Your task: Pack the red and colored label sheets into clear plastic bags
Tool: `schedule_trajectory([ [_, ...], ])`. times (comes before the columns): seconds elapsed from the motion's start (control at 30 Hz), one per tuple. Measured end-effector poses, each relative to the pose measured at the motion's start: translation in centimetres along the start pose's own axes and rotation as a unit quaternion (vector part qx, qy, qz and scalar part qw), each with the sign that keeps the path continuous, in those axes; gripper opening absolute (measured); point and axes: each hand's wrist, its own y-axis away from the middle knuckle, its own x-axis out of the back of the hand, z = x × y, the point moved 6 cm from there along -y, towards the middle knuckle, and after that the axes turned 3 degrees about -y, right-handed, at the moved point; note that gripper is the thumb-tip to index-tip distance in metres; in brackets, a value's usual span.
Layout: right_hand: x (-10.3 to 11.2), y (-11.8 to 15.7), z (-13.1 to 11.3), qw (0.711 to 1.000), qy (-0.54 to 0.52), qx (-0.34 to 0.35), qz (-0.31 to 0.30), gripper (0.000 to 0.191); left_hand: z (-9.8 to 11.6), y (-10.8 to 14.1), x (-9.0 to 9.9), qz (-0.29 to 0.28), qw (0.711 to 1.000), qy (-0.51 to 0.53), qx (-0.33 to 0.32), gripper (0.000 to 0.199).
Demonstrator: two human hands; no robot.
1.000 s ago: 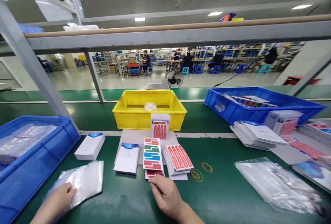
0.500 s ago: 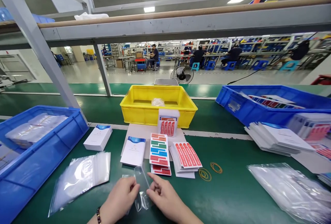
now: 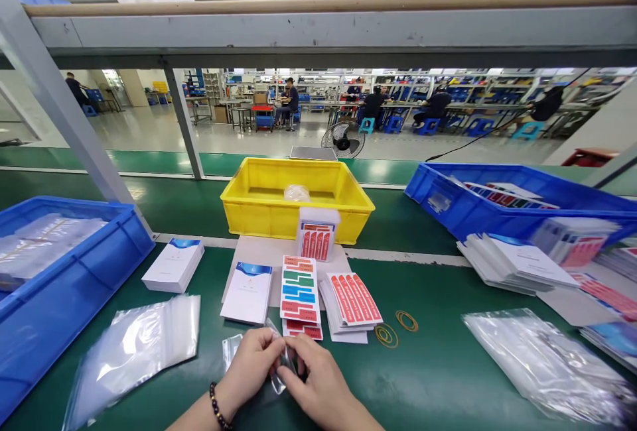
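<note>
L hand (image 3: 253,361) & R hand (image 3: 318,374) close together over near part of green bench (image 3: 423,384), approx. centre. Grip of each narrow: thumb & fingertips pinching clear bag (image 3: 277,383), which sits betw. the hands; part of it shows below the fingers. Whether the bag's mouth is open, can't tell, fingers hide it. Dark bead bracelet (image 3: 217,406) on L wrist.

Just beyond hands: multicol. label cards (image 3: 300,288), w/ red ones poking out at near end. To their L, white booklets w/ blue top band (image 3: 247,295); to their R, red-label stack (image 3: 354,302), then rubber bands (image 3: 386,335) flat on bench. Behind cards, upright pack (image 3: 317,235) w/ red labels, in front of yellow bin (image 3: 259,219); pale sheet (image 3: 341,258) lies under part of this group.

Far L: blue bin (image 3: 74,292) w/ clear-wrapped packs; beside it, white stack (image 3: 172,268) & flat pile of clear bags (image 3: 142,345).

R side: 2nd blue bin (image 3: 478,215) holding printed cards, white booklet pile (image 3: 512,262) in front of it, loose clear bags (image 3: 537,358) nearer the person.
</note>
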Motion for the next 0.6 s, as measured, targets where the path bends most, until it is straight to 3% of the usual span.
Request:
schedule_trajectory([
  [0.07,-0.07,-0.17,0.58,0.998,-0.026,-0.051,-0.007,0.005,-0.13,0.07,0.01,0.005,1.000,-0.011,-0.022,0.036],
  [0.17,-0.13,-0.27,1.16,0.996,-0.039,-0.079,-0.008,0.012,-0.32,0.26,-0.15,-0.010,0.999,-0.028,-0.042,0.033],
  [0.3,-0.05,-0.35,1.20,0.996,-0.035,-0.077,-0.025,0.015,-0.11,0.64,-0.43,-0.053,0.997,-0.026,-0.055,0.025],
  [0.47,-0.05,-0.33,0.55,0.996,-0.031,-0.072,-0.043,0.007,0.17,0.83,-0.05,-0.045,0.996,-0.040,-0.060,0.021],
  [0.6,-0.41,-0.12,0.27,0.999,0.019,-0.032,-0.024,0.025,0.34,0.90,-0.09,-0.038,0.991,-0.105,-0.073,0.031],
])
